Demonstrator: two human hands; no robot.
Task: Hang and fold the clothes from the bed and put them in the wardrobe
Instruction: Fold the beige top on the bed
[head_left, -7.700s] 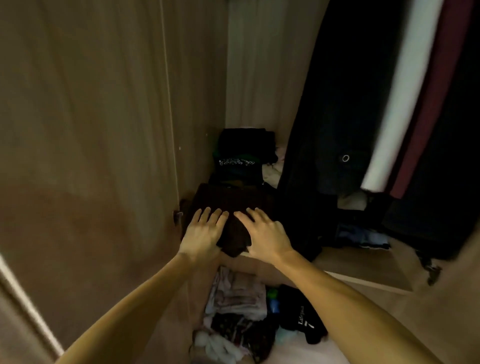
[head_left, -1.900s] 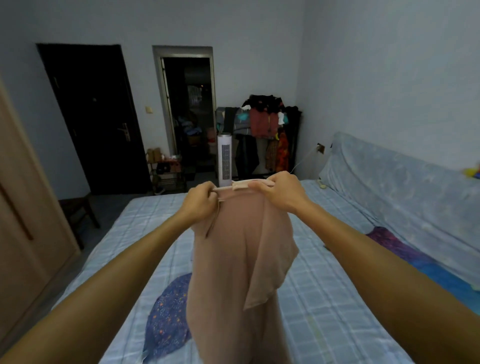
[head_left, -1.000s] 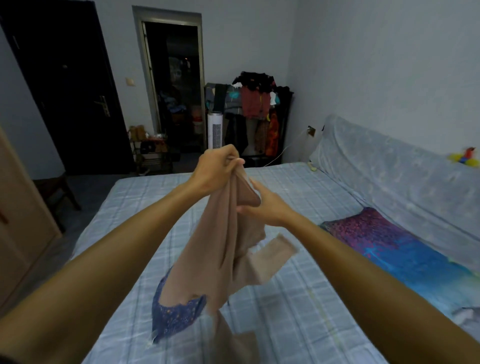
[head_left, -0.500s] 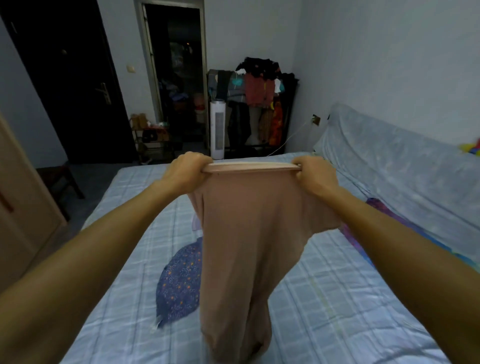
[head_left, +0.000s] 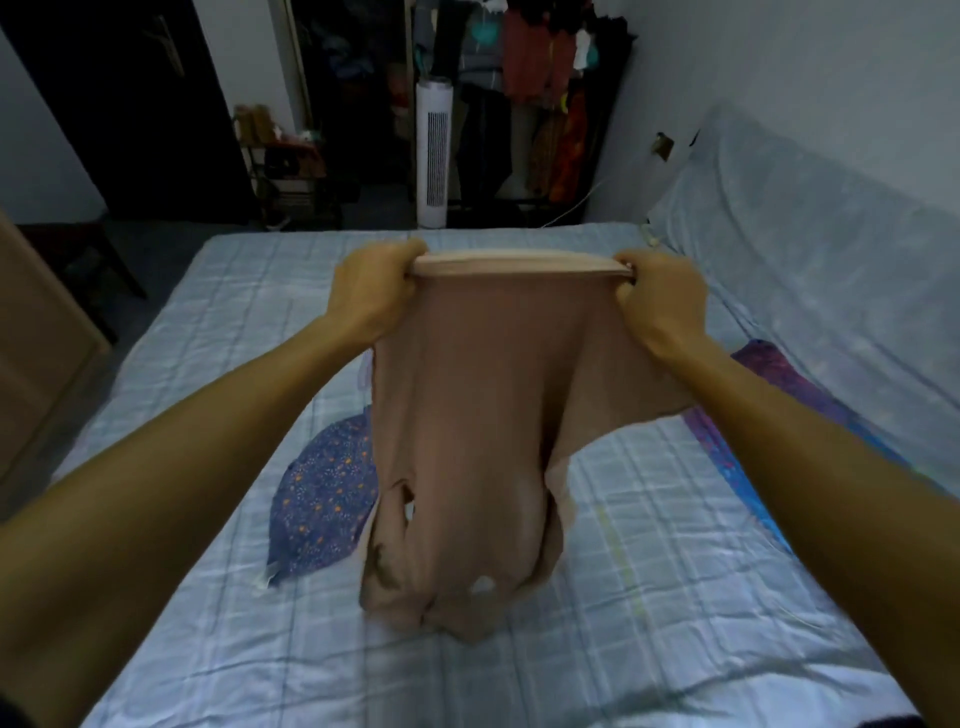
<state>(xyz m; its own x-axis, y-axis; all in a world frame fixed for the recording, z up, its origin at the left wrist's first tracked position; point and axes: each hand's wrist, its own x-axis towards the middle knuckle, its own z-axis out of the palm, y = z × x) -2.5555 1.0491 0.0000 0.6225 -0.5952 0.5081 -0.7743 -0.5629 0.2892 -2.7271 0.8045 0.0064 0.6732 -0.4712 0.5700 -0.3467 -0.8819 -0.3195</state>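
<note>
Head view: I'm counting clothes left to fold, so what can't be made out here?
All in the head view.
Blue floral cloth: partly hidden behind the held pink-brown garment.
Purple cloth: mostly covered by the right forearm.
Garment's lower end: bunched on the bed, shape unclear.
Wooden furniture: only a sliver at the left edge.
</note>
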